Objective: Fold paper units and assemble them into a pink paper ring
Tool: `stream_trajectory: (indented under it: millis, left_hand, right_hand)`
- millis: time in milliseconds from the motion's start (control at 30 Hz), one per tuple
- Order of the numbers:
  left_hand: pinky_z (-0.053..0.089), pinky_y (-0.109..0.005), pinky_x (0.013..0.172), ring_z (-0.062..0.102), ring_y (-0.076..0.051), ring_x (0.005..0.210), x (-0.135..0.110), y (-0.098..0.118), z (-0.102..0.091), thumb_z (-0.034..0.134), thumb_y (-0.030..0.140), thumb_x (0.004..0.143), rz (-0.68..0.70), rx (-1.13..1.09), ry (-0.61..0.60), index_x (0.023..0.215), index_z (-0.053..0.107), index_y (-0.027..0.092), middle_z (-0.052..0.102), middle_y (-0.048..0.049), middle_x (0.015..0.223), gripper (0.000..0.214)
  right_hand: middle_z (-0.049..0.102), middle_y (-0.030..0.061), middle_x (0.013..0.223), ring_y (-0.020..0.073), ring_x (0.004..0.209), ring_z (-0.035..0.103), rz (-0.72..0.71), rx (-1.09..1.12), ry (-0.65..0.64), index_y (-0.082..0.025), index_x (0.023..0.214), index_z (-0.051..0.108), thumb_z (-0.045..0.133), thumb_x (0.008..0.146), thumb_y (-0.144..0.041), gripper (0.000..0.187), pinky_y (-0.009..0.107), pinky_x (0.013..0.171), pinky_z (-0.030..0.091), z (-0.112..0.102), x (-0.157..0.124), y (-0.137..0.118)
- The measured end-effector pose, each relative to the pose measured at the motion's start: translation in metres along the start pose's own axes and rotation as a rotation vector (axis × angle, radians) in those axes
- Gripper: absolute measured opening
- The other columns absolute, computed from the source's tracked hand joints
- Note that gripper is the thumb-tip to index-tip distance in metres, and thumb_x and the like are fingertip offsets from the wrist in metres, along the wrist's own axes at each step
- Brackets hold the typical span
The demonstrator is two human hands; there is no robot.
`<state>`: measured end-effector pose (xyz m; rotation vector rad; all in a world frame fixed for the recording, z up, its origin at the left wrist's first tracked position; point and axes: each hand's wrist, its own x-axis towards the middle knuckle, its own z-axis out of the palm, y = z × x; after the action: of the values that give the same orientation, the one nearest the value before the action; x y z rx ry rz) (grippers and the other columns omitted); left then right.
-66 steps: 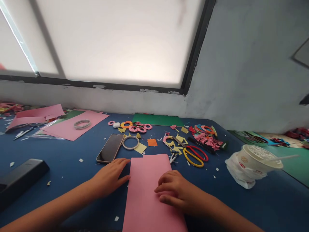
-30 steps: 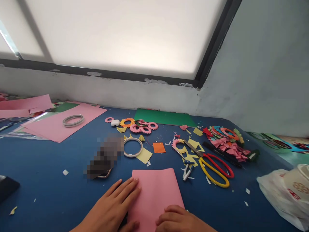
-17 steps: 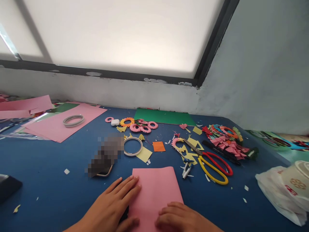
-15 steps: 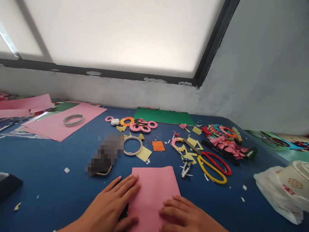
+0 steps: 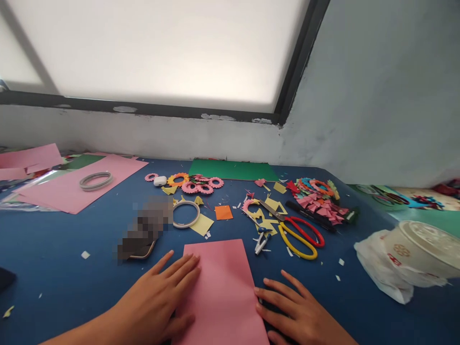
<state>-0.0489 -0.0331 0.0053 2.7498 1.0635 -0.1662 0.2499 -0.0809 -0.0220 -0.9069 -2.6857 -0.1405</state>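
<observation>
A pink sheet of paper point(image 5: 221, 287) lies on the blue table in front of me, its far edge now flat. My left hand point(image 5: 158, 292) rests along the sheet's left side, fingers stretched out with their tips on the paper. At the right edge is my right hand point(image 5: 298, 306), fingers spread, some fingertips touching the paper's border. Neither hand grips anything. Beyond the sheet lie an orange paper square point(image 5: 224, 212) and a drawing compass point(image 5: 262, 241). Scissors point(image 5: 300, 232) with one red and one yellow handle lie further right.
A roll of tape point(image 5: 186, 214) and a blurred-out phone point(image 5: 145, 230) lie at left. Toothed paper rings point(image 5: 201, 185) and a green sheet point(image 5: 233, 170) are near the wall. A lidded cup point(image 5: 419, 249) in a plastic bag stands right, beyond a heap of paper pieces point(image 5: 319, 199).
My right hand has moved off the paper's surface to its right edge, and its fingers have spread. The sheet's curled far edge has flattened. The view has shifted right.
</observation>
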Motion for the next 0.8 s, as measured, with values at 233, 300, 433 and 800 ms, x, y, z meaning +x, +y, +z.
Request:
stream_trajectory:
  millis: [233,300,433,800]
  left_hand:
    - [0.030,-0.038,0.106,0.033,-0.025,0.128,0.044,0.046,0.010,0.041,0.027,0.086,0.365,0.023,-0.037,0.138,0.027,0.009,0.027,-0.0120,0.141,0.058]
    - [0.034,-0.038,0.104,0.035,-0.027,0.127,0.053,0.054,0.020,0.034,0.032,0.090,0.374,0.081,0.039,0.136,0.030,0.006,0.028,-0.0143,0.140,0.054]
    - [0.041,-0.040,0.096,0.043,-0.031,0.120,0.063,0.068,0.028,0.027,0.028,0.093,0.339,0.239,0.128,0.130,0.042,0.003,0.038,-0.0172,0.134,0.047]
    - [0.029,-0.046,0.104,0.034,-0.025,0.128,0.089,0.055,0.022,0.025,0.026,0.092,0.049,0.104,0.217,0.135,0.033,0.006,0.031,-0.0145,0.140,0.048]
  right_hand:
    - [0.060,-0.0005,0.069,0.0134,0.064,0.052,0.219,0.003,0.226,-0.025,0.087,0.064,0.059,0.073,-0.021,0.015,0.027,0.065,0.034,0.014,0.002,-0.014]
    - [0.058,-0.0008,0.064,0.0139,0.060,0.047,0.206,-0.041,0.260,-0.023,0.083,0.064,0.058,0.072,-0.021,0.013,0.027,0.062,0.030,0.018,0.004,-0.016]
    - [0.056,-0.0006,0.059,0.0138,0.058,0.045,0.182,-0.028,0.236,-0.019,0.075,0.062,0.051,0.072,-0.013,0.012,0.028,0.063,0.027,0.016,0.009,-0.017]
    - [0.058,-0.0002,0.058,0.0141,0.057,0.047,0.177,-0.011,0.229,-0.014,0.091,0.064,0.046,0.079,-0.013,0.021,0.030,0.065,0.027,0.018,0.000,-0.026]
